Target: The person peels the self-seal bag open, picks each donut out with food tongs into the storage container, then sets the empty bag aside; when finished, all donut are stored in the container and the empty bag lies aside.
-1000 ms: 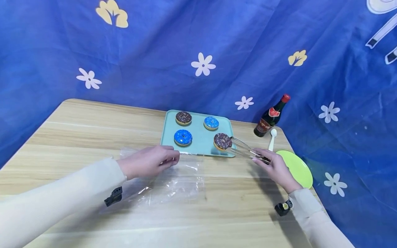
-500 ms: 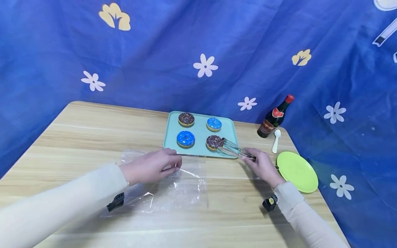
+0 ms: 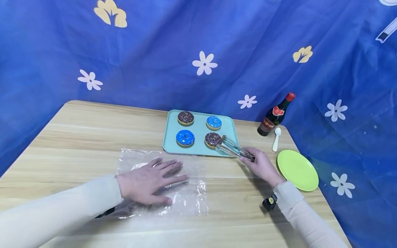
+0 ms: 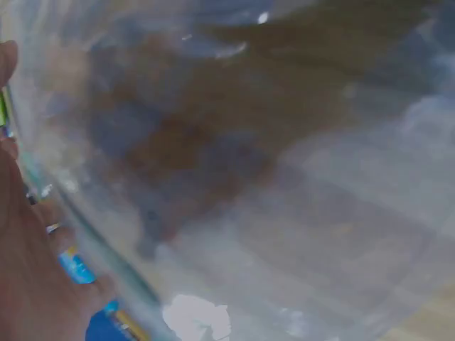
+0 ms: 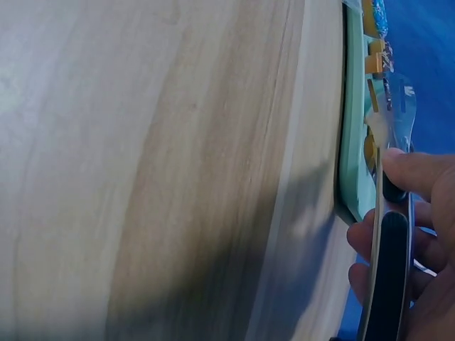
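Note:
My left hand (image 3: 147,182) lies spread, fingers straight, over a clear plastic bag (image 3: 189,196) that is flat on the table. In the left wrist view the bag (image 4: 298,234) fills most of the picture. My right hand (image 3: 260,165) grips metal tongs (image 3: 234,148) by their dark handles, thumb on top in the right wrist view. Their slotted ends stand apart at the right side of the near chocolate donut (image 3: 213,140). That donut sits on a mint-green tray (image 3: 198,150) with another chocolate donut (image 3: 185,118), a dark blue donut (image 3: 185,138) and a lighter blue donut (image 3: 214,123).
A dark bottle (image 3: 274,117) with a red cap stands at the back right corner. In front of it lie a white spoon (image 3: 276,139) and a lime-green plate (image 3: 297,170) by the right table edge. A blue patterned cloth (image 3: 155,51) hangs behind the table.
My left hand has gone from curled fingers at the bag's upper edge to spread flat over it. The right hand moved left with the tongs, and the near chocolate donut shifted left on the tray.

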Demonstrator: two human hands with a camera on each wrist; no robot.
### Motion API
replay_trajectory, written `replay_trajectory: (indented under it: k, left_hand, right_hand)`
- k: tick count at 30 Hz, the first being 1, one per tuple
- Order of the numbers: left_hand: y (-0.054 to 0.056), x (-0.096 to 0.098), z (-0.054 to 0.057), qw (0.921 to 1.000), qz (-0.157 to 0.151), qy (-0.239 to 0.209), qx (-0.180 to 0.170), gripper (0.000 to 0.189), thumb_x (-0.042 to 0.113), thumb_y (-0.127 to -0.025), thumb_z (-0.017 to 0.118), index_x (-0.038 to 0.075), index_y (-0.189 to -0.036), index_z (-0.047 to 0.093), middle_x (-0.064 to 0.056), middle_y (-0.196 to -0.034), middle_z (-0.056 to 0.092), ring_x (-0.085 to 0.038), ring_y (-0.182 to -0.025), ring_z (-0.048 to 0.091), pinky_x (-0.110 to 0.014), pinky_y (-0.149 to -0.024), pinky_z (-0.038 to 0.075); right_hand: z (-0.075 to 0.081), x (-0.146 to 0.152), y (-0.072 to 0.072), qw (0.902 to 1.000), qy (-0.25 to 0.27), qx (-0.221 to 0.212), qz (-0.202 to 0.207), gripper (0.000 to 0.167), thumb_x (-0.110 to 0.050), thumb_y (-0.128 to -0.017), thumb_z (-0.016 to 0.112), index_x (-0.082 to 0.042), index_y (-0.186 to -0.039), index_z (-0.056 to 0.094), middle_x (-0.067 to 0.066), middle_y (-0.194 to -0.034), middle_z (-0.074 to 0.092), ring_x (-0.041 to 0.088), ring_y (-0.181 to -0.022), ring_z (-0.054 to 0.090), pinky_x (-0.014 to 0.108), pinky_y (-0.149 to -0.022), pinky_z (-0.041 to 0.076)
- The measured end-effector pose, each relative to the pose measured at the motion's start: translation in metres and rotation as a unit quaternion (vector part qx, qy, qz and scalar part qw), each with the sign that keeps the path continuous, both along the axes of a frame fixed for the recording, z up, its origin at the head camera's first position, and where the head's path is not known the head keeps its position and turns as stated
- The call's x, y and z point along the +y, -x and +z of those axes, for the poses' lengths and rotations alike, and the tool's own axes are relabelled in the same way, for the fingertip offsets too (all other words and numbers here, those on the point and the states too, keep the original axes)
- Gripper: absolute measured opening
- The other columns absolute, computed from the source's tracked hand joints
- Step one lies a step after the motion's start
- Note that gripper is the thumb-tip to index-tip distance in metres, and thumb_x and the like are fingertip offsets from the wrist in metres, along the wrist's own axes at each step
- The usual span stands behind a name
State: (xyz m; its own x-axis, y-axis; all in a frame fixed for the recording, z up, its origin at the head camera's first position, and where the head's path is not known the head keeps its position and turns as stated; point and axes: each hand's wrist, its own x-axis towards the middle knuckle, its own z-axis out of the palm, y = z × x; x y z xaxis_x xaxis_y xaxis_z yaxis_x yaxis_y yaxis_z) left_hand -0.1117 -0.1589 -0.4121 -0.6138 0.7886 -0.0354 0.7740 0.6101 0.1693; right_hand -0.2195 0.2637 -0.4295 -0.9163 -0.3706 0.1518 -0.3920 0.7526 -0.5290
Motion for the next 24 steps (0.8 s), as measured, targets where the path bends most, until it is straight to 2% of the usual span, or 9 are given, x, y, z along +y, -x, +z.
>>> replay_trajectory:
  k: [6,13,17,20,24]
  left_hand:
    - [-0.001,-0.003,-0.014,0.9991,-0.017,0.0,0.04,0.068,0.065,-0.104,0.045,0.032,-0.163,0.036,-0.018,-0.168,0.037,-0.038,-0.154,0.04,-0.069,-0.118,0.035]
    - [-0.001,-0.005,-0.026,0.9974,-0.021,0.002,0.069,0.064,0.064,-0.105,0.044,0.033,-0.161,0.04,-0.017,-0.168,0.037,-0.037,-0.153,0.041,-0.069,-0.116,0.036]
    - [0.0,-0.004,-0.037,0.9933,-0.028,-0.005,0.112,0.065,0.065,-0.105,0.042,0.033,-0.161,0.04,-0.018,-0.167,0.038,-0.037,-0.152,0.043,-0.067,-0.114,0.038]
    - [0.002,-0.004,-0.044,0.9909,-0.027,-0.011,0.131,0.066,0.067,-0.105,0.041,0.034,-0.162,0.037,-0.016,-0.168,0.037,-0.035,-0.153,0.042,-0.066,-0.113,0.038]
    - [0.003,-0.004,-0.047,0.9922,-0.024,-0.003,0.123,0.067,0.069,-0.104,0.039,0.036,-0.163,0.033,-0.015,-0.17,0.033,-0.034,-0.155,0.038,-0.067,-0.114,0.036]
  right_hand:
    - [0.006,0.007,0.0,0.9999,0.006,0.0,-0.015,0.045,-0.018,-0.099,0.073,0.003,-0.137,0.063,0.024,-0.127,0.071,0.038,-0.112,0.07,0.056,-0.099,0.055]
    - [0.005,0.012,0.0,0.9957,-0.003,0.035,-0.086,0.039,-0.023,-0.105,0.063,0.006,-0.132,0.061,0.022,-0.108,0.07,0.03,-0.09,0.065,0.041,-0.078,0.052]
    - [0.004,0.013,-0.001,0.9906,-0.026,0.011,-0.134,0.042,-0.026,-0.109,0.055,0.012,-0.126,0.056,0.025,-0.101,0.067,0.028,-0.081,0.065,0.036,-0.068,0.052]
    - [0.004,0.012,0.001,0.9864,-0.059,-0.017,-0.152,0.041,-0.027,-0.11,0.052,0.013,-0.121,0.053,0.024,-0.097,0.064,0.027,-0.077,0.062,0.036,-0.063,0.05]
    - [0.003,0.011,0.002,0.9813,-0.097,-0.038,-0.162,0.036,-0.025,-0.11,0.053,0.011,-0.114,0.051,0.018,-0.089,0.058,0.027,-0.074,0.058,0.038,-0.061,0.049]
